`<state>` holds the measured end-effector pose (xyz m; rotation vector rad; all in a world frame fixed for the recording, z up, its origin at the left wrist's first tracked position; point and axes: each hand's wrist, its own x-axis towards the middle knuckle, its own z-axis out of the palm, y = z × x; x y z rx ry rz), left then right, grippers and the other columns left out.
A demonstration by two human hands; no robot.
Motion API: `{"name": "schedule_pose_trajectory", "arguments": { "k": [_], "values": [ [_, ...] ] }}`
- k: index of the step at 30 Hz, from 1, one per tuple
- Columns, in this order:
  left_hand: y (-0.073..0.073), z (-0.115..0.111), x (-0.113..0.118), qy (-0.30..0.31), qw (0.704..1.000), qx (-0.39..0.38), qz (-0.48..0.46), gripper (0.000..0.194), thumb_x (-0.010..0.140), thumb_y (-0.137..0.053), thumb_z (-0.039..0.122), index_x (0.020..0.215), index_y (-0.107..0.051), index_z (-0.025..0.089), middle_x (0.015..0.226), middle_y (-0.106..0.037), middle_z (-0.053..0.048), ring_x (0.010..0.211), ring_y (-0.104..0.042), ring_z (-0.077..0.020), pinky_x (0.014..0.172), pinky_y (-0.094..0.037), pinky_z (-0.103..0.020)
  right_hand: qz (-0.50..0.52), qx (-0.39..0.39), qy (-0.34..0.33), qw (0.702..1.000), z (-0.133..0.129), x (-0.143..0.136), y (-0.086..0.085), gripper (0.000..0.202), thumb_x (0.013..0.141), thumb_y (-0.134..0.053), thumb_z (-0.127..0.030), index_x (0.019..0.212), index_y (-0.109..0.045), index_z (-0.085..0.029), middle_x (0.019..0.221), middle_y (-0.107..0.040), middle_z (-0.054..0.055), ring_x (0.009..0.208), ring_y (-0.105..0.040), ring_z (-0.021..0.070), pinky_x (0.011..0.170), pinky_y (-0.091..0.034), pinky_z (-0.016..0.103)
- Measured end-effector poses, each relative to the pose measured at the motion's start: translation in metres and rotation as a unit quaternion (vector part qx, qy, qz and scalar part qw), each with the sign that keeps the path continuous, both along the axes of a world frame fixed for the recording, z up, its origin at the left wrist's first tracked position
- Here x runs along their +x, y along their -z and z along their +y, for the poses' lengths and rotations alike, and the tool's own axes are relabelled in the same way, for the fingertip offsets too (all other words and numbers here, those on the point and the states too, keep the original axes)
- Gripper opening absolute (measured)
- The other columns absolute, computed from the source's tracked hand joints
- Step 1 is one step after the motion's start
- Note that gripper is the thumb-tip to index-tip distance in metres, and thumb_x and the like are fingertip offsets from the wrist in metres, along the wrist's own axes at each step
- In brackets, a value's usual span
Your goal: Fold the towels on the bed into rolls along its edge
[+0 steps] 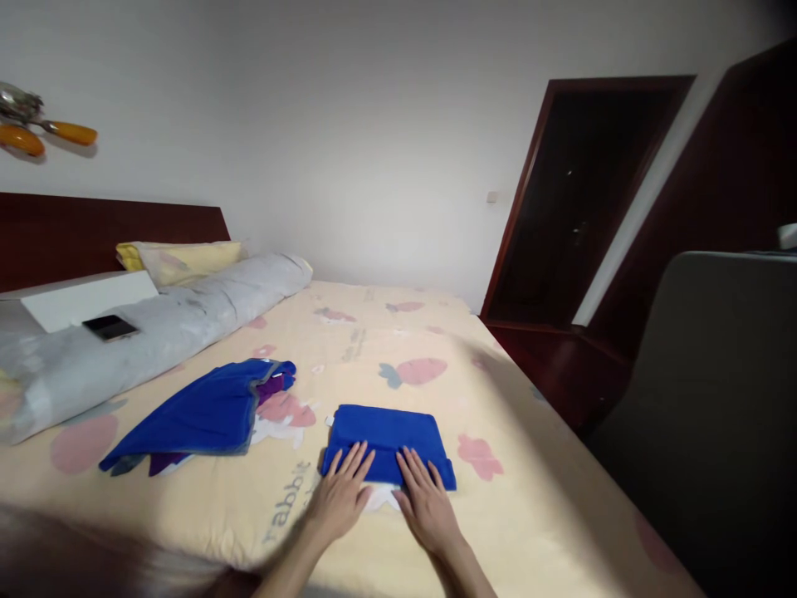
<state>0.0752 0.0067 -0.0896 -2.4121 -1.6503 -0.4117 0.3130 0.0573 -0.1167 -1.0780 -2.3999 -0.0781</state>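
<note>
A blue cloth (386,423), folded into a flat rectangle, lies on the bed in front of me. My left hand (341,494) rests flat on its near left part, fingers stretched out. On the near right part lies my right hand (429,502), also flat with the fingers spread. A small white tag (330,421) sticks out at the cloth's left edge. To the left, apart from both hands, a second blue cloth (208,411) with purple showing at its edges lies loosely spread.
The bed sheet (361,332) is cream with printed carrots. Along the headboard side lie a long grey roll of bedding (205,311), a yellow pillow (193,259), a white box (90,301) and a phone (110,327). A dark chair back (703,399) stands at the right, near a door (589,199).
</note>
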Motion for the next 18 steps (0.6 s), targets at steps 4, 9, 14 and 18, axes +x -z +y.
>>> {"name": "schedule_pose_trajectory", "arguments": {
  "k": [4,9,14,18],
  "values": [
    [-0.004,-0.008,-0.030,-0.016,1.000,0.006,-0.001,0.064,0.098,-0.039,0.032,0.156,-0.014,0.030,0.159,-0.029,-0.005,0.145,-0.030,-0.0212,0.118,-0.022,-0.047,-0.003,0.002,0.040,0.999,0.007,0.036,0.005,0.059,0.099,-0.039,-0.046,0.153,-0.026,-0.028,0.153,-0.036,0.008,0.141,-0.037,0.0262,0.112,-0.032,0.051],
    [-0.002,-0.004,-0.055,-0.005,0.999,-0.020,-0.029,0.065,0.091,-0.040,0.018,0.153,-0.027,0.032,0.154,-0.039,-0.005,0.141,-0.037,-0.0176,0.116,-0.026,-0.044,-0.007,-0.014,0.077,0.997,0.016,0.068,0.009,0.053,0.098,-0.037,-0.036,0.150,-0.037,-0.024,0.149,-0.044,0.010,0.139,-0.040,0.0265,0.107,-0.037,0.053],
    [-0.011,0.004,-0.059,-0.017,0.998,-0.013,-0.054,0.065,0.077,-0.041,0.004,0.139,-0.052,0.023,0.144,-0.053,-0.008,0.132,-0.048,-0.0196,0.111,-0.033,-0.042,0.023,-0.012,0.048,0.999,0.023,0.077,-0.005,0.043,0.096,-0.037,-0.028,0.134,-0.055,-0.019,0.140,-0.054,0.015,0.131,-0.050,0.0274,0.101,-0.040,0.053],
    [-0.029,0.002,-0.056,-0.028,0.995,0.014,-0.097,0.051,0.078,-0.040,0.002,0.118,-0.065,0.021,0.120,-0.067,-0.007,0.113,-0.059,-0.0212,0.100,-0.042,-0.038,0.082,-0.053,0.026,0.995,0.022,0.077,-0.026,0.036,0.099,-0.033,-0.032,0.118,-0.063,-0.022,0.133,-0.059,0.013,0.121,-0.057,0.0265,0.098,-0.041,0.048]
  ]
}}
